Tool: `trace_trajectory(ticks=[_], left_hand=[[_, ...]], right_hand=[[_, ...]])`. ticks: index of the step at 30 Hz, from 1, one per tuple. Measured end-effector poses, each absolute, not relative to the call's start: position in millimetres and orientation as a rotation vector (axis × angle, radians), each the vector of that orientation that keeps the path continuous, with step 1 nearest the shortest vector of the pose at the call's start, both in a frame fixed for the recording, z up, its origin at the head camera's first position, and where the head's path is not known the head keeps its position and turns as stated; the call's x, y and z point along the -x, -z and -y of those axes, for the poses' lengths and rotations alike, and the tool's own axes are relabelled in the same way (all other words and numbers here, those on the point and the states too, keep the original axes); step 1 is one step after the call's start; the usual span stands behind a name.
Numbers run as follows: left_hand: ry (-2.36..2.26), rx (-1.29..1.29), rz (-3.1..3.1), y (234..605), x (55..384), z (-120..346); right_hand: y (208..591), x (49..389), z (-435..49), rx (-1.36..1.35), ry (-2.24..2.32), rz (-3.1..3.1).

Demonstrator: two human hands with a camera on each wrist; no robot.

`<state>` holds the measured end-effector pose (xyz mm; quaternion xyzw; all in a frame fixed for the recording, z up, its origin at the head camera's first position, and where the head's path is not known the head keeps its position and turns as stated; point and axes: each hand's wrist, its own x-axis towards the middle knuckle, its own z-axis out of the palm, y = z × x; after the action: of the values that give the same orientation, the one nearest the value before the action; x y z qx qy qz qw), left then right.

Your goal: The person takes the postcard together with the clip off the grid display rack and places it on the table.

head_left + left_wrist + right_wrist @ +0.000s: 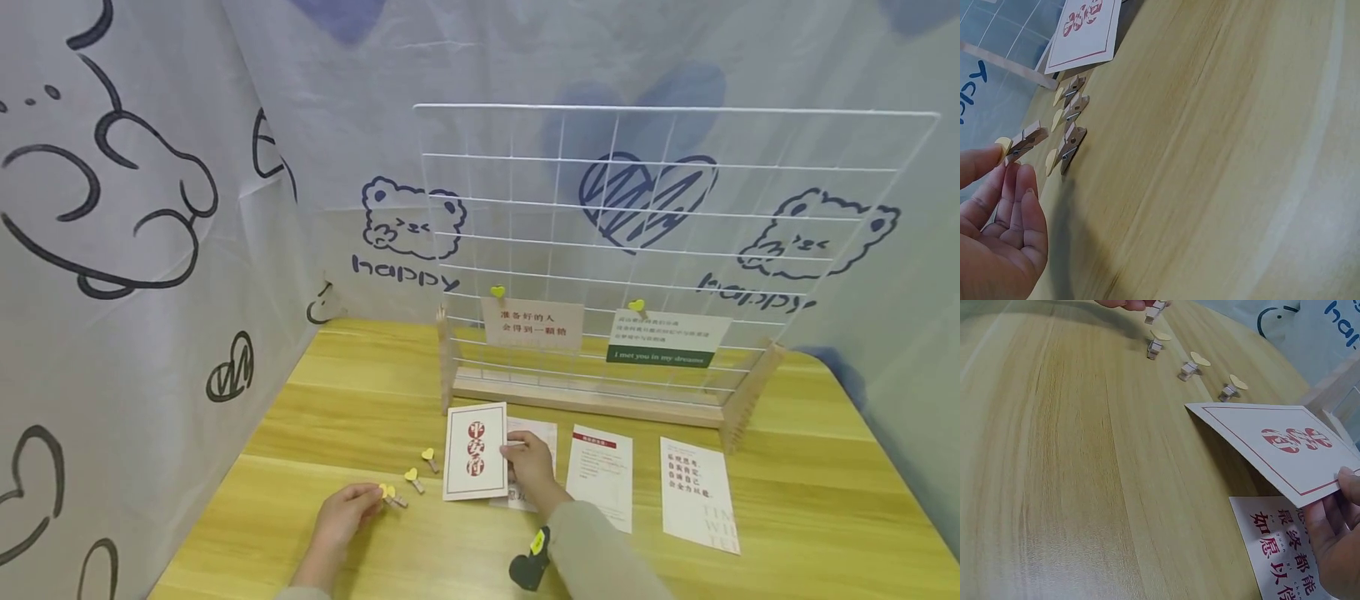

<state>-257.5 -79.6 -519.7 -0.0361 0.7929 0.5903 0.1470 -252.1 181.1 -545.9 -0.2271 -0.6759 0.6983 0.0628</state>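
My left hand (341,517) pinches a small wooden clothespin (1027,139) with a yellow heart on it, between thumb and forefinger, just above the table. Beside it, three similar heart clothespins (1074,111) lie in a row on the wood. My right hand (534,468) holds a white card (459,454) with a red border and red round characters by its right edge, thumb on top and fingers beneath. In the right wrist view the card is tilted and raised off the table. Under it lies another printed card (1275,550), partly covered.
Behind the hands stands a white wire grid (525,200) on a wooden base (585,404). Heart clothespins hold a pink card (532,325) and a green-and-white card (660,358) on it. Two more cards, one red-headed (600,483) and one white (693,492), lie at right.
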Motion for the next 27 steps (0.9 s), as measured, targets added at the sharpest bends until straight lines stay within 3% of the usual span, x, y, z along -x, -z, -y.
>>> trace_trajectory(ticks=[18, 27], left_hand=[[-1.702, 0.149, -2.279, 520.3, 254.8, 89.7], [-1.662, 0.169, -2.308, 524.4, 255.4, 92.1]], right_hand=[[559.8, 260.3, -174.3, 0.867, -1.884, 2.178], [552.5, 263.2, -173.3, 0.830, -1.791, 2.270]])
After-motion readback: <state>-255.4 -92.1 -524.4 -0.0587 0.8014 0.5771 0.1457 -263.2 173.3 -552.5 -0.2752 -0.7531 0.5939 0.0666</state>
